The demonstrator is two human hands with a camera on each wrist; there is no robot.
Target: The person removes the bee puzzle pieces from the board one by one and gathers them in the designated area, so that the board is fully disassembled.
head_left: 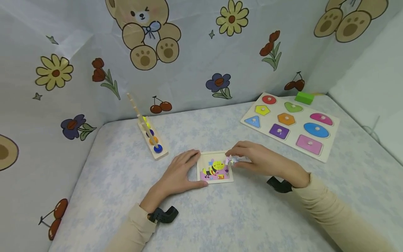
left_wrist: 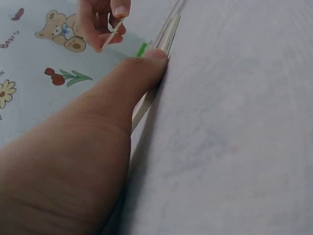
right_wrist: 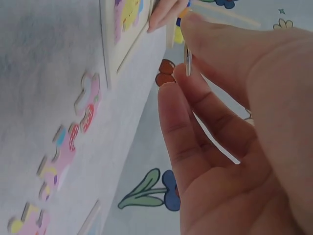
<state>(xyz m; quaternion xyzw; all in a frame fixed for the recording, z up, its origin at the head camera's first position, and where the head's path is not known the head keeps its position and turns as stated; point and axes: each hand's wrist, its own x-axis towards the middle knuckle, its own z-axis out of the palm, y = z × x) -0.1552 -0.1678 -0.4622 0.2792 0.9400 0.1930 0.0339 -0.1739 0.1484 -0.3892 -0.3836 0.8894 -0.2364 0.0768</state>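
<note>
Right hand (head_left: 256,160): thumb and fingertips nearly together, pinching a thin puzzle piece (right_wrist: 188,61), edge-on in right wrist view. Palm faces inward, forearm comes in from lower right. Left wrist view shows the piece held clear of the table, tilted; head view mostly loses it in the clutter of pink by the fingertips.

Left hand (head_left: 178,174): thumb and fingers spread wide, thumb tip on the near edge of the puzzle tray (head_left: 217,181), fingertips at its far left corner. Tray lies flat on the table (head_left: 201,217), between the hands. Bee picture (head_left: 215,168) in it, readable from head only; left wrist gets the tray edge-on.

Loose puzzle pieces (right_wrist: 56,164) lie near the tray, clear in right wrist view, largely covered by the right hand from head.

Black wrist mounts (head_left: 168,214) on both wrists, beige sleeves (head_left: 327,203) behind.

Farther out: bead stacker (head_left: 162,155) far left, knobbed shape board (head_left: 274,118) far right, green block (head_left: 304,98) at its far edge. Writing: "Bears" on the backdrop (left_wrist: 29,93), left wrist view only.
</note>
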